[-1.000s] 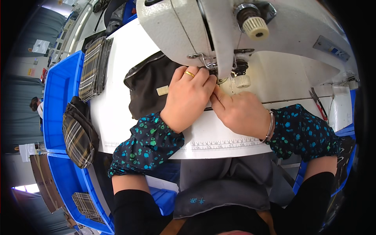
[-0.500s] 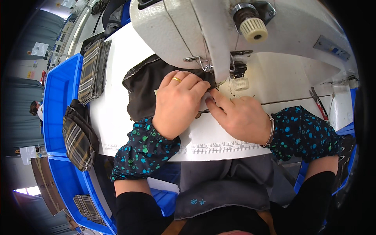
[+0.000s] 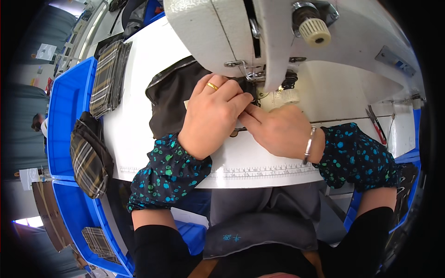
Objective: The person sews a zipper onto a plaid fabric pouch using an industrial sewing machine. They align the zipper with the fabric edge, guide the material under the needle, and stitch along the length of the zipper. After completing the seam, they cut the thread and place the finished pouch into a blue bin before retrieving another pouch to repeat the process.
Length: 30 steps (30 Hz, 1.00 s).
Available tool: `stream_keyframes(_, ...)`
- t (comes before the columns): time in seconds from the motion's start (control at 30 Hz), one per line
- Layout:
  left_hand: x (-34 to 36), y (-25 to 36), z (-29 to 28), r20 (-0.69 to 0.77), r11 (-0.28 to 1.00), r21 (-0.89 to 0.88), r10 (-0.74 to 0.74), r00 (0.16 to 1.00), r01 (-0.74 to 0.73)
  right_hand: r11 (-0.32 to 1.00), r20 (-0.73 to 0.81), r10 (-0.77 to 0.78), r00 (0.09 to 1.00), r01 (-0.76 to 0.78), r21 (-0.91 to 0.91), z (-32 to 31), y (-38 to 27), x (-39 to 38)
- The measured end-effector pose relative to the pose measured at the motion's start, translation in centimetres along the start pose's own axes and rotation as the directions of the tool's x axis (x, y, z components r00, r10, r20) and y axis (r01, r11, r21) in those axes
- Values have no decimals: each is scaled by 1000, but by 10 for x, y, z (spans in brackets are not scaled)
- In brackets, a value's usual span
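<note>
A dark brown fabric piece (image 3: 170, 106) with a metal zipper (image 3: 172, 72) along its far left edge lies on the white machine table. Its right end is under the white sewing machine (image 3: 208, 32), close to the presser foot. Across the cloth rests my left hand (image 3: 211, 118), a gold ring on one finger, its bent fingers closed on the fabric near the foot. My right hand (image 3: 282, 132) pinches the fabric's near right edge, its fingertips touching those of the left. What lies under the fingers is hidden.
A stack of plaid fabric pieces (image 3: 109, 78) lies at the table's left, near a plaid pouch (image 3: 90, 160). Blue bins (image 3: 69, 125) stand beyond that edge. Red-handled snips (image 3: 378, 124) rest at right. A printed ruler (image 3: 259, 173) runs along the front edge.
My right hand has shifted slightly left and its fingers have closed in against my left fingers. My left hand has barely moved on the fabric. The whole view has shifted a little.
</note>
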State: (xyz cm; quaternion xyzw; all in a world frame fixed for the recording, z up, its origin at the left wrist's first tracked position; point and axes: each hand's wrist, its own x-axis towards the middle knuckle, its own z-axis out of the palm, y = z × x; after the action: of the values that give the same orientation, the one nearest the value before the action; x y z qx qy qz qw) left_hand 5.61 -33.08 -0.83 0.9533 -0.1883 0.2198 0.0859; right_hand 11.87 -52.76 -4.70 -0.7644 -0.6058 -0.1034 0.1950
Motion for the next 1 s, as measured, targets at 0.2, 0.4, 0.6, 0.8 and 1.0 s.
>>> stream_keyframes(0.2,1,-1,2,55,994,-105,-26,998,31,988,-106,-48,993,32,-149,-6,-13,-12)
stream_keyframes(0.4,-1,0,-1,111,996,-86,6,994,3,983,-90,-87,992,71,-171,-12,-11,-13)
stream_keyframes(0.6,-1,1,5,80,997,-63,49,996,-44,967,-63,-144,988,127,-221,-11,-12,-14)
stream_keyframes(0.8,-2,0,6,107,995,-71,80,991,-73,969,-75,-157,985,139,-202,-9,-12,-18)
stream_keyframes(1.0,0,5,-1,85,998,-20,56,995,-55,966,-47,-168,985,154,-209,-11,-13,-19)
